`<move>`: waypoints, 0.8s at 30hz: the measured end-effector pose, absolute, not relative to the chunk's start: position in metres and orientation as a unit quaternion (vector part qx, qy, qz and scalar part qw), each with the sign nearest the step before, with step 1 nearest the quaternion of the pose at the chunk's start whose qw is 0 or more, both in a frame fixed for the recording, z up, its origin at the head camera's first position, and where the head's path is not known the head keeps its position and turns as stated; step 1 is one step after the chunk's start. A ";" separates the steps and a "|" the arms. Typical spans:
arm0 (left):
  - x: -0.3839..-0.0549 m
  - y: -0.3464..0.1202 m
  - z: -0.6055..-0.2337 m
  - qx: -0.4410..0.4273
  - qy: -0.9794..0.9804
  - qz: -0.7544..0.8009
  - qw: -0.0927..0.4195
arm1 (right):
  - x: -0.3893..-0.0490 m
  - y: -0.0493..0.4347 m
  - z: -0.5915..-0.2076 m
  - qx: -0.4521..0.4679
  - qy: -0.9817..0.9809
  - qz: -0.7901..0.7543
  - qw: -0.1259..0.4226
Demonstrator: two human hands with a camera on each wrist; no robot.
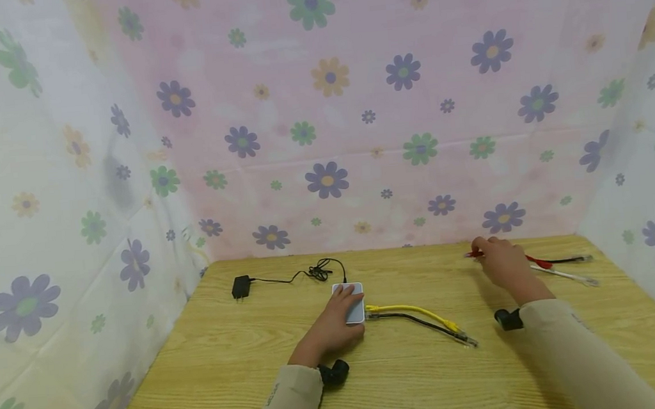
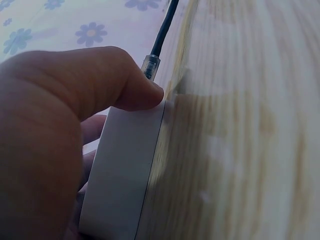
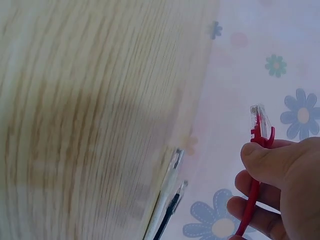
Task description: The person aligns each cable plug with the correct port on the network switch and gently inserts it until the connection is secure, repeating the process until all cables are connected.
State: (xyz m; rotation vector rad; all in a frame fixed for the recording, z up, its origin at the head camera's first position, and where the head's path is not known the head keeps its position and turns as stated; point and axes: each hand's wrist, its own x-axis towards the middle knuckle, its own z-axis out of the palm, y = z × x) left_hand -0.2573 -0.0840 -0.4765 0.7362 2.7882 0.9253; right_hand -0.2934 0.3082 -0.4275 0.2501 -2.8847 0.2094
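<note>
My left hand (image 1: 333, 319) grips a small white network switch box (image 1: 356, 312), its fingers over the top and its thumb at the near edge. In the left wrist view the thumb lies beside a clear cable plug (image 2: 150, 66) at the box. A yellow network cable (image 1: 410, 307) and a black network cable (image 1: 405, 316) run right from the box. At the back right, my right hand (image 1: 506, 269) pinches a red network cable (image 3: 254, 192) just behind its clear plug (image 3: 258, 119), between thumb and fingers. The plug points away from the hand.
Next to the right hand lie a white cable (image 1: 564, 275) and another black cable (image 1: 563, 260). A black power adapter (image 1: 241, 287) sits at the back left, its bundled cord (image 1: 319, 270) running to the box. Flowered cloth (image 1: 322, 134) surrounds the wooden table (image 1: 230, 366).
</note>
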 end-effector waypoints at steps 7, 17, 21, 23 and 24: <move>-0.258 -0.085 -0.478 0.241 0.919 0.308 0.057 | -0.290 0.293 -0.425 0.088 -0.987 0.083 0.103; -0.256 -0.085 -0.476 0.245 0.916 0.311 0.059 | -0.291 0.268 -0.431 0.092 -0.985 0.115 0.090; -0.256 -0.085 -0.477 0.247 0.918 0.306 0.056 | -0.293 0.258 -0.432 0.103 -0.981 0.143 0.078; -0.255 -0.085 -0.477 0.247 0.918 0.305 0.054 | -0.293 0.254 -0.433 0.108 -0.978 0.165 0.075; -0.255 -0.086 -0.478 0.248 0.918 0.305 0.053 | -0.294 0.252 -0.434 0.111 -0.975 0.179 0.075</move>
